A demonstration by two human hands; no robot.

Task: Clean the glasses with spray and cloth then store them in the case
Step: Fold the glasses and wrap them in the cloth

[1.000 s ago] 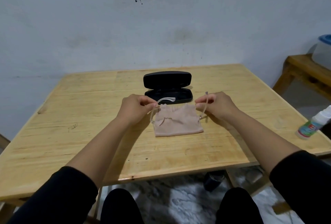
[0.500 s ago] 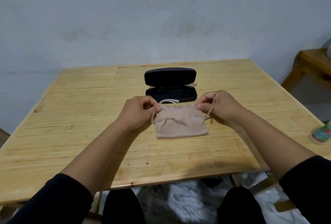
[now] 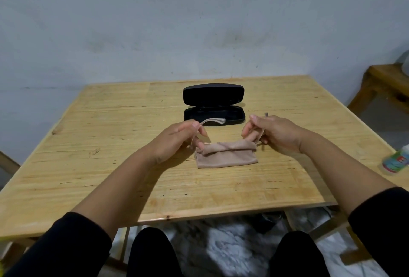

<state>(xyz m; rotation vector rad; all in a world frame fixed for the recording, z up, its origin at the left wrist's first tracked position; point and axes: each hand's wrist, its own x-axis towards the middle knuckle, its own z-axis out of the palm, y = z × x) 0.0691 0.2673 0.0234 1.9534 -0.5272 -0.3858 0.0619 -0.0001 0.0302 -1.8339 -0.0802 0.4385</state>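
Both hands grip glasses (image 3: 212, 121) temples: left hand (image 3: 177, 138) pinching 1, right hand (image 3: 269, 131) the other. Cloth (image 3: 226, 154) draped over lenses, likely for wiping. Case (image 3: 214, 105) open just behind, ready for storage.

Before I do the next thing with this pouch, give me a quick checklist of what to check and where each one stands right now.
1. Left hand grips its drawstring: ok, the string loops up over the fingers.
2. Right hand grips the string on its side: ok, pinched by the pouch's corner.
3. Pouch lies flat on the table: ok, top edge folded over.
4. Glasses are inside the pouch: cannot tell, the fabric hides whatever is in it.
5. Case is open to take the glasses: ok, lid up, just behind the hands.
6. Spray bottle is at hand: ok, lying near the table's right edge.
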